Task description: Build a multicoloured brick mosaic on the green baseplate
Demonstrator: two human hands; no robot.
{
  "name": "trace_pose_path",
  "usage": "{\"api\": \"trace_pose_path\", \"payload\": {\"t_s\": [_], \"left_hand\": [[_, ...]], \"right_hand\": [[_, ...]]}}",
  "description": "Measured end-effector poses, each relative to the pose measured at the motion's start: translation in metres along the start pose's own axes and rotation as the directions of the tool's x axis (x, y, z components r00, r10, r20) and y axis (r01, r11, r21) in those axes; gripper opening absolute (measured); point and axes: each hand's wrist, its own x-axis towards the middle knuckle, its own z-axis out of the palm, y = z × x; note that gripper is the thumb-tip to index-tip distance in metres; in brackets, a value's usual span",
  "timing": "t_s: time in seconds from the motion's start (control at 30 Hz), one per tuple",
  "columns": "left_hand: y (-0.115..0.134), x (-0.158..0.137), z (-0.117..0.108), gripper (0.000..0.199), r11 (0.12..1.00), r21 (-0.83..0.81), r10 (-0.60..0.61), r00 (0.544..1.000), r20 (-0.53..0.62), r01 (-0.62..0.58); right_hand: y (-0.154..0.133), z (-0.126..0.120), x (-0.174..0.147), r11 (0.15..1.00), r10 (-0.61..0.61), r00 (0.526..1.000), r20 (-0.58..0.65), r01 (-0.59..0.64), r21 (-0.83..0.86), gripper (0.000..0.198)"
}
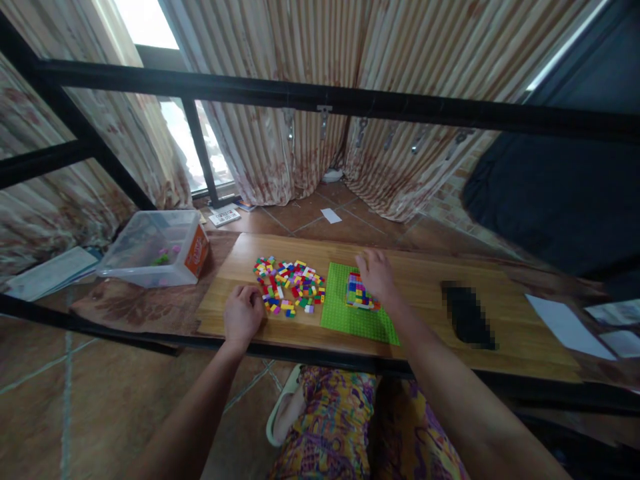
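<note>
A loose pile of small multicoloured toy bricks [300,287] lies on the wooden board. My left hand [243,315] rests at the pile's left edge, its fingers curled in; whatever they may hold is hidden. On a green studded baseplate [335,317] stands a low build of coloured toy bricks [357,293], laid in rows. My right hand [379,275] is over the build's far right side, with bent fingers close together near its top edge. I cannot make out a brick between those fingers, and the hand covers part of the build.
A clear plastic box [150,250] with an orange label and a few pieces inside stands to the left. On the board's right lies a black pixelated object [469,315], with white paper [570,327] beyond it. A black metal bar [320,97] crosses in front of the curtains.
</note>
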Motion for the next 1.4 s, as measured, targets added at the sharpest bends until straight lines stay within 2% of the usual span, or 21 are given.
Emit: {"api": "trace_pose_path", "payload": {"t_s": [0.1, 0.27, 0.43, 0.57, 0.63, 0.7, 0.83, 0.97, 1.13, 1.27, 1.4], "left_hand": [[0.001, -0.001, -0.001, 0.021, 1.000, -0.004, -0.003, 1.000, -0.003, 0.002], [0.003, -0.002, -0.001, 0.021, 1.000, -0.008, 0.001, 1.000, 0.004, 0.000], [0.003, -0.003, 0.000, 0.020, 1.000, -0.008, -0.021, 1.000, 0.010, 0.022], [0.002, -0.003, 0.001, 0.020, 1.000, 0.000, -0.017, 1.000, 0.012, 0.017], [0.001, -0.003, 0.002, 0.020, 1.000, -0.002, -0.013, 1.000, 0.009, 0.013], [0.001, -0.004, 0.002, 0.020, 1.000, -0.009, -0.016, 1.000, 0.006, 0.016], [0.003, -0.004, 0.001, 0.019, 0.999, -0.018, -0.029, 0.999, 0.016, 0.029], [0.004, -0.004, 0.000, 0.019, 0.999, -0.020, -0.037, 0.999, 0.030, 0.038], [0.003, -0.004, 0.000, 0.019, 0.999, -0.019, -0.033, 0.999, 0.031, 0.033], [0.002, -0.004, 0.001, 0.019, 0.999, -0.023, -0.027, 0.999, 0.032, 0.028], [0.002, -0.004, 0.001, 0.019, 0.999, -0.016, -0.034, 0.999, 0.035, 0.034]], "right_hand": [[-0.002, 0.008, -0.005, 0.995, 0.014, 0.995, 0.094, -0.005, -0.095, 0.057], [0.000, 0.009, -0.005, 0.986, 0.010, 0.987, 0.160, 0.017, -0.165, 0.060], [0.001, 0.006, -0.006, 0.986, -0.049, 0.996, 0.074, 0.060, -0.156, 0.056], [-0.014, 0.005, -0.015, 0.985, -0.168, 0.985, -0.023, 0.167, -0.030, 0.043], [-0.031, 0.007, -0.024, 0.960, -0.273, 0.962, 0.015, 0.271, 0.076, 0.037], [-0.050, 0.014, -0.035, 0.911, -0.396, 0.912, 0.110, 0.374, 0.176, 0.031], [-0.078, 0.032, -0.053, 0.854, -0.515, 0.818, 0.255, 0.468, 0.227, 0.027], [-0.085, 0.046, -0.057, 0.865, -0.501, 0.796, 0.339, 0.468, 0.180, 0.027], [-0.087, 0.050, -0.054, 0.867, -0.497, 0.790, 0.359, 0.467, 0.172, 0.021], [-0.090, 0.051, -0.055, 0.876, -0.483, 0.803, 0.350, 0.441, 0.198, 0.021], [-0.083, 0.051, -0.057, 0.901, -0.429, 0.844, 0.321, 0.374, 0.221, 0.023]]}}
